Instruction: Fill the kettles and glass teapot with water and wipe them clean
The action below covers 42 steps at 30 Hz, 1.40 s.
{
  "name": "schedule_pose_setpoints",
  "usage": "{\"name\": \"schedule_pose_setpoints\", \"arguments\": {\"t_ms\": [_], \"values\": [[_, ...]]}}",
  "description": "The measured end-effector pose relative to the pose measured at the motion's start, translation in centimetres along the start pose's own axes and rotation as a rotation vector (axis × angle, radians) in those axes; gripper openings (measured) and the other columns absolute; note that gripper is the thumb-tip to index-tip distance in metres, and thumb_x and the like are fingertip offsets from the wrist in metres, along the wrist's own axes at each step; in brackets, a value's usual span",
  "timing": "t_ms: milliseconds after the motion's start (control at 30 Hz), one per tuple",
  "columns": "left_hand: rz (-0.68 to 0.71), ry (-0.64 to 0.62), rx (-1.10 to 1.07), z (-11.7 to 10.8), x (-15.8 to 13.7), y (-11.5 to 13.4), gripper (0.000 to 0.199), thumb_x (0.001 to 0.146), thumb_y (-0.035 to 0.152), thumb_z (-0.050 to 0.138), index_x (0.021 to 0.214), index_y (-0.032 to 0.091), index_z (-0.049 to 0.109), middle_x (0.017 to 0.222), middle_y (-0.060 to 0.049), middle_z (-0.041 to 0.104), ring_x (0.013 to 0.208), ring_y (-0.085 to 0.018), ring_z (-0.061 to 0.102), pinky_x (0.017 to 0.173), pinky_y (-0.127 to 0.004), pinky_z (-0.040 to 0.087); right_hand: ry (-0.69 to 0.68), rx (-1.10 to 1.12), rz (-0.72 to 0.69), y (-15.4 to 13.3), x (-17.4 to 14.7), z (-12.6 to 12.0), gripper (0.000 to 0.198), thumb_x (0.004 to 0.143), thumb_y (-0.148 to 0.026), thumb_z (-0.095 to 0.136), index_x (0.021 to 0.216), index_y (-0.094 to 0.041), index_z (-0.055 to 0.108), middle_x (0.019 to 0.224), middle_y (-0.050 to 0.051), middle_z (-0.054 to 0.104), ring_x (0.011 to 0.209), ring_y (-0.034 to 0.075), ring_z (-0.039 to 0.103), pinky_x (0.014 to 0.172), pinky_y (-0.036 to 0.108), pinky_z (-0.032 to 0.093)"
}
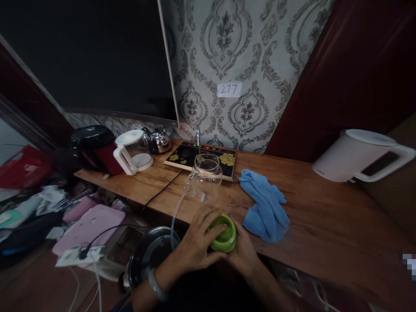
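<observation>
Just in front of the counter edge, both hands are around a green, hollow, round lid-like piece [231, 236], its open side facing up towards me. My left hand [203, 242], with a pale bracelet on the wrist, has a finger reaching inside the rim and its thumb along the near side. My right hand [242, 253] supports the piece from the right, its fingers partly hidden. Beyond the hands a clear glass jug [208, 184] stands uncovered on the counter. A thin clear tube [175, 216] hangs down beside the jug towards a dark pot [147, 251].
Behind the jug lies a black induction plate [182, 157] with a metal spout [198, 141]. A blue cloth [266, 208] is crumpled on the wooden counter [312, 212]. A white kettle [354, 156] stands right; a glass pot [133, 151] and a dark red appliance [100, 149] stand left.
</observation>
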<state>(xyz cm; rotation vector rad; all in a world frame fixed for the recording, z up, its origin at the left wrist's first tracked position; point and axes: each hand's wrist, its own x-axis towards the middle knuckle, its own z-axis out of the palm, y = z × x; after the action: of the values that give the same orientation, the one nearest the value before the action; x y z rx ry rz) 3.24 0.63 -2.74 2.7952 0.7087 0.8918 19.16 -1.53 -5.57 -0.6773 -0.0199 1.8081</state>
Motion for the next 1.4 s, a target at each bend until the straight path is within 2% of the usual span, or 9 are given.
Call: {"name": "schedule_pose_setpoints", "arguments": {"t_ms": [133,300,433,600,700,833,933,1100,1400], "values": [[0.012,0.041,-0.013,0.2,-1.5,-0.1,0.045,0.085,0.049,0.066,0.118,0.019,0.061,0.144,-0.018,0.052,0.135,-0.033,0.045,0.107,-0.049,0.046,-0.019,-0.042,0.076,0.8,-0.3,0.4,0.021,0.090,-0.034,0.059,0.089,-0.020,0.074,0.091,0.003,0.079,0.084,0.016,0.073,0.082,0.030,0.057],[-0.076,0.399,0.060,-0.5,-3.1,-2.5,0.033,0.087,0.042,0.066,0.109,0.018,0.060,0.140,-0.020,0.052,0.129,-0.032,0.052,0.102,-0.050,0.049,-0.285,-0.174,0.145,1.3,-0.3,1.3,0.046,0.086,-0.058,0.064,0.113,-0.022,0.069,0.107,0.007,0.076,0.093,0.022,0.072,0.081,0.036,0.055],[-0.354,0.619,0.192,-3.2,-4.0,-7.8,0.024,0.085,0.032,0.068,0.104,0.019,0.061,0.135,-0.016,0.056,0.125,-0.029,0.056,0.102,-0.049,0.050,-0.322,-0.355,0.149,1.1,0.7,0.6,0.056,0.081,-0.063,0.066,0.113,-0.018,0.068,0.113,0.014,0.074,0.103,0.028,0.071,0.087,0.040,0.052],[-0.580,0.827,0.312,-6.7,-5.8,-15.8,0.029,0.083,0.040,0.067,0.096,0.015,0.064,0.126,-0.015,0.058,0.119,-0.028,0.057,0.104,-0.046,0.047,-0.219,-0.458,-0.050,-0.3,2.0,-0.5,0.043,0.081,-0.054,0.070,0.107,-0.019,0.069,0.106,0.011,0.075,0.096,0.024,0.072,0.084,0.039,0.053],[-0.677,0.820,0.400,-7.6,-7.1,-20.0,0.031,0.080,0.044,0.066,0.090,0.014,0.065,0.122,-0.016,0.059,0.120,-0.032,0.054,0.106,-0.050,0.043,-0.176,-0.535,-0.147,-0.9,2.4,-0.2,0.043,0.078,-0.053,0.073,0.106,-0.021,0.069,0.107,0.010,0.074,0.093,0.023,0.071,0.082,0.037,0.053],[-0.785,0.686,0.445,-7.6,-8.4,-24.5,0.030,0.077,0.043,0.064,0.089,0.015,0.066,0.117,-0.016,0.059,0.117,-0.034,0.054,0.103,-0.053,0.043,-0.195,-0.711,-0.235,-0.8,3.2,1.6,0.049,0.076,-0.053,0.075,0.115,-0.024,0.069,0.126,0.012,0.068,0.100,0.025,0.070,0.081,0.039,0.054],[-0.843,0.588,0.438,-7.3,-8.9,-26.6,0.036,0.076,0.045,0.062,0.091,0.013,0.067,0.116,-0.018,0.059,0.113,-0.035,0.054,0.102,-0.053,0.043,-0.284,-0.852,-0.350,-0.1,4.5,3.7,0.054,0.075,-0.050,0.075,0.124,-0.029,0.065,0.135,0.009,0.064,0.119,0.028,0.063,0.096,0.047,0.050],[-0.887,0.524,0.413,-6.7,-9.4,-28.5,0.039,0.072,0.045,0.062,0.095,0.014,0.066,0.116,-0.017,0.058,0.114,-0.036,0.054,0.105,-0.052,0.042,-0.409,-0.982,-0.578,1.9,7.5,6.8,0.055,0.079,-0.033,0.070,0.133,-0.030,0.060,0.144,0.005,0.058,0.138,0.025,0.047,0.119,0.050,0.029],[-0.893,0.531,0.385,-6.4,-10.0,-28.9,0.071,0.072,0.054,0.061,0.126,0.009,0.051,0.127,-0.021,0.053,0.123,-0.038,0.050,0.108,-0.053,0.038,-0.329,-0.996,-0.799,4.3,10.3,9.6,0.064,0.075,-0.019,0.064,0.138,-0.026,0.053,0.138,0.006,0.061,0.131,0.023,0.054,0.115,0.046,0.036]]}}
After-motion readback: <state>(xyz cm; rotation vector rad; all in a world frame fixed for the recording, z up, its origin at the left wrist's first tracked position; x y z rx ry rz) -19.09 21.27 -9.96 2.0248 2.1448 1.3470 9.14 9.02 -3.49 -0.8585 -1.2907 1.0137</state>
